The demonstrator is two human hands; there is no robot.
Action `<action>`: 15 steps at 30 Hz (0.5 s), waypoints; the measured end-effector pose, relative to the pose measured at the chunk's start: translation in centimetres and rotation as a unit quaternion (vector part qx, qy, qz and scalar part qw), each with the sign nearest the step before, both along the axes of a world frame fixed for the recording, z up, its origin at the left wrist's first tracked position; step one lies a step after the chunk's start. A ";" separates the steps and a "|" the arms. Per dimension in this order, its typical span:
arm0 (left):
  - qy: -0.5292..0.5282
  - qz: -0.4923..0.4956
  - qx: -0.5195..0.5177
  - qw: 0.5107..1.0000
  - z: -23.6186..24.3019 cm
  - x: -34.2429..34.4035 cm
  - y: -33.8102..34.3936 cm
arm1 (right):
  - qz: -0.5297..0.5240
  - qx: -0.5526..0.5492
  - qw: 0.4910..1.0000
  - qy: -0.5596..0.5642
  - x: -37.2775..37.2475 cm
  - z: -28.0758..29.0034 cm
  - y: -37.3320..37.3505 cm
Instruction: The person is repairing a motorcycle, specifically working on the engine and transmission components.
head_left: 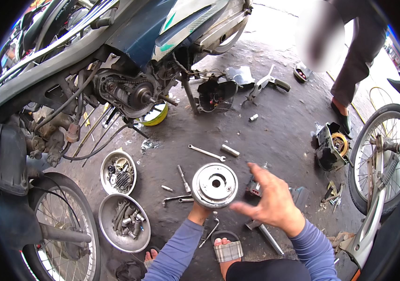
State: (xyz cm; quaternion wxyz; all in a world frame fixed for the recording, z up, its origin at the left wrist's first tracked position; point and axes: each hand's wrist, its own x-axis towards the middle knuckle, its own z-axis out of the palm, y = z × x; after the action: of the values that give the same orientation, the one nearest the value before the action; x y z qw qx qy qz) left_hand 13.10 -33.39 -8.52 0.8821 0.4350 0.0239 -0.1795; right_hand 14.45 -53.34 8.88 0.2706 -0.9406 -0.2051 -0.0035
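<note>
My left hand (199,213) holds up a round silver flywheel (215,193) from beneath, its face with the centre hole turned up. Most of that hand's fingers are hidden under the metal. Just right of the flywheel is my right hand (275,199), thumb and fingers spread, with nothing in it. Ahead and to the left stands a motorbike with its engine side (132,91) uncovered; a chain and a protruding shaft show there. A combination wrench (207,153) and a short metal tube (230,150) lie on the ground beyond the flywheel.
Two metal bowls, one of bolts (133,183) and one of sockets (107,236), sit at left. Sockets and wrench handles (184,179) lie nearby. A hammer (267,236) is below my right hand. A black casing (329,157) stands near a wheel (360,166) at right; another person's leg (356,61) is beyond.
</note>
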 end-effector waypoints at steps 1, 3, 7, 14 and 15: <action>0.063 -0.008 -0.117 0.991 1.0 -0.4 -0.2 | 0.009 -0.031 0.998 0.059 -0.1 1.6 1.5; 0.048 -0.018 -0.115 0.992 3.0 -1.3 -0.6 | 0.044 -0.122 0.990 0.063 -0.2 3.3 4.7; -0.159 -0.019 0.106 0.982 5.3 -3.0 -0.4 | 0.096 -0.111 0.987 0.071 -0.3 4.6 4.7; -0.060 -0.027 0.030 0.997 5.8 -4.1 -0.7 | 0.134 0.011 0.988 0.080 -1.1 3.7 3.4; -0.060 -0.022 0.012 0.998 5.8 -4.1 -0.8 | 0.103 0.007 0.982 0.157 -1.2 3.4 3.6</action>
State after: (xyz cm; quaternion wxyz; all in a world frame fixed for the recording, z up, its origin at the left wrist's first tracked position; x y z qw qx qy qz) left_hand 8.96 -34.15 -2.76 0.8723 0.4561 -0.0365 -0.1723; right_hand 13.20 -49.77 12.25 0.3053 -0.9013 -0.2559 0.1704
